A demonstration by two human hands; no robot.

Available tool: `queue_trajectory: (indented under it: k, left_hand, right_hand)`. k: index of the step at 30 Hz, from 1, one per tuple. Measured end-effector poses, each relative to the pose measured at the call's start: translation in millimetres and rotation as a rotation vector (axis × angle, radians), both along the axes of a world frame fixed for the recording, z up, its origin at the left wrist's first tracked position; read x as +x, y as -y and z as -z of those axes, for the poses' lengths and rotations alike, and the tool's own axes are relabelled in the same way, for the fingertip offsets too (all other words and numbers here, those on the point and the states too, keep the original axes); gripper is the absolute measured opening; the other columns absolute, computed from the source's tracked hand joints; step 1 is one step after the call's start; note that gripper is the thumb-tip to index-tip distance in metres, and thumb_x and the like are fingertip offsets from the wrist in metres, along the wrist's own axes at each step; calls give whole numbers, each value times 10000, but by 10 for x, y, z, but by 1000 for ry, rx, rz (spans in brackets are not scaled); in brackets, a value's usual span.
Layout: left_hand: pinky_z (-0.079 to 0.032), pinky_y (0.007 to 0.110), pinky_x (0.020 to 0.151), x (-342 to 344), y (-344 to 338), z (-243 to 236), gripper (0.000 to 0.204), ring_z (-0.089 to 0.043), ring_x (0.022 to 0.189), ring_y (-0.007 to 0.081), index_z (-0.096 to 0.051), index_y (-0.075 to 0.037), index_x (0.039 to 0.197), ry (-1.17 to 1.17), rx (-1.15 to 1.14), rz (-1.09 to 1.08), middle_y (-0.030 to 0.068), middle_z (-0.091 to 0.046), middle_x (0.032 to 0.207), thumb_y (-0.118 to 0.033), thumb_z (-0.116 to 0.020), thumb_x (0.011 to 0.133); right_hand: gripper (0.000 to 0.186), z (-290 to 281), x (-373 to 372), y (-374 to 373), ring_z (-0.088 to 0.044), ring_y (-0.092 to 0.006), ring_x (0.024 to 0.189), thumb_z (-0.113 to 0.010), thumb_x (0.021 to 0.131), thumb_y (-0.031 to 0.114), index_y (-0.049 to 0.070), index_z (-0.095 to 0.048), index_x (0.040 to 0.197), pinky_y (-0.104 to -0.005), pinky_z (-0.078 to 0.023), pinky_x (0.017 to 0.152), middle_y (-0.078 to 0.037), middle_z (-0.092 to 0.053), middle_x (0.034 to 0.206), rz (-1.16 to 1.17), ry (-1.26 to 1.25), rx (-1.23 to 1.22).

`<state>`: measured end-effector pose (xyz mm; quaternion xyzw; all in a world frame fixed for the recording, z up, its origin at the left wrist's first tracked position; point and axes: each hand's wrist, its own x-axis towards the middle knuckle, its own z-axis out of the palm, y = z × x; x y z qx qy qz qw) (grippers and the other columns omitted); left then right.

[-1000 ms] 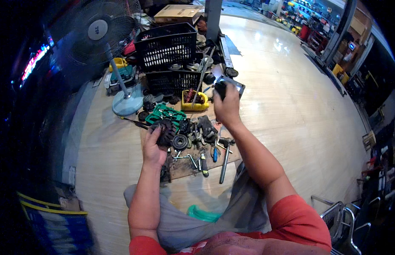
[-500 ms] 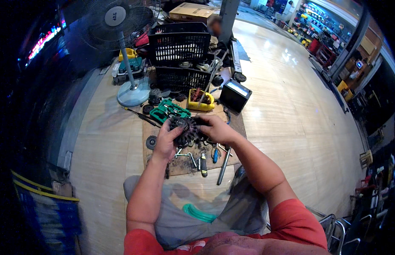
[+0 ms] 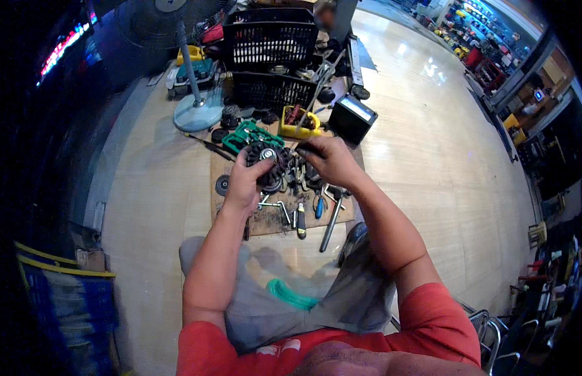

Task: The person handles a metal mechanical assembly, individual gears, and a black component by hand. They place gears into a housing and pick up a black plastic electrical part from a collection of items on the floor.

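Head view: the left hand (image 3: 244, 180) is half-closed around the finned wheel (image 3: 269, 153), thumb across its face, above the mat (image 3: 275, 222). The right hand (image 3: 330, 161) is curled beside it; contents cannot be determined.

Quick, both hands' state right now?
Left hand: closed, holding a dark, round finned part.
Right hand: partly curled, to the right of that part; whether it holds anything cannot be told.
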<state>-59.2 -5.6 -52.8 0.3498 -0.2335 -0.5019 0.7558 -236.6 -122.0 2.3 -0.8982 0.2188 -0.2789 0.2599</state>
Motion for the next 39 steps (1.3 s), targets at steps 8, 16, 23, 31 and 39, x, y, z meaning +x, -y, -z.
queue_trajectory:
  k: [8, 16, 23, 31, 39]
  left_hand:
    - [-508, 388, 918, 216, 60, 52, 313, -628, 1036, 237, -537, -40, 1216, -172, -74, -123, 82, -647, 1127, -70, -604, 912]
    - [-490, 383, 862, 391, 30, 13, 323, -619, 1035, 239, -593, -56, 1211, -404, -81, -143, 93, -654, 1165, -239, -599, 945]
    - [-465, 341, 685, 457, -62, -44, 325, -642, 886, 201, -630, -100, 1171, -409, -50, -84, 47, -698, 1089, -340, -551, 967]
    - [-488, 352, 692, 558, -99, -49, 310, -653, 917, 206, -618, -87, 1176, -304, -81, -177, 47, -693, 1089, -309, -557, 967]
    - [-486, 362, 730, 485, -83, 65, 304, -623, 1007, 198, -604, -88, 1190, -192, -91, -202, 62, -663, 1146, -288, -548, 968]
  right_hand:
    - [145, -26, -47, -121, -627, -370, 768, -646, 871, 132, 31, -666, 973, -419, -498, 678, -183, -646, 819, -162, -86, -119]
    - [141, 66, -143, -88, -615, -409, 811, -616, 874, 197, 76, -643, 941, -505, -484, 704, -178, -649, 840, -46, -174, -94]
    - [159, 170, -303, 76, -617, -407, 860, -612, 868, 171, 81, -651, 993, -485, -489, 734, -186, -652, 881, 64, -324, -19]
    - [171, 371, -579, 411, -630, -389, 838, -616, 895, 199, 53, -689, 946, -444, -495, 728, -203, -666, 885, 171, -302, 59]
    - [195, 321, -872, 554, -642, -367, 826, -614, 916, 216, 61, -704, 992, -415, -499, 740, -204, -675, 914, 205, -458, 88]
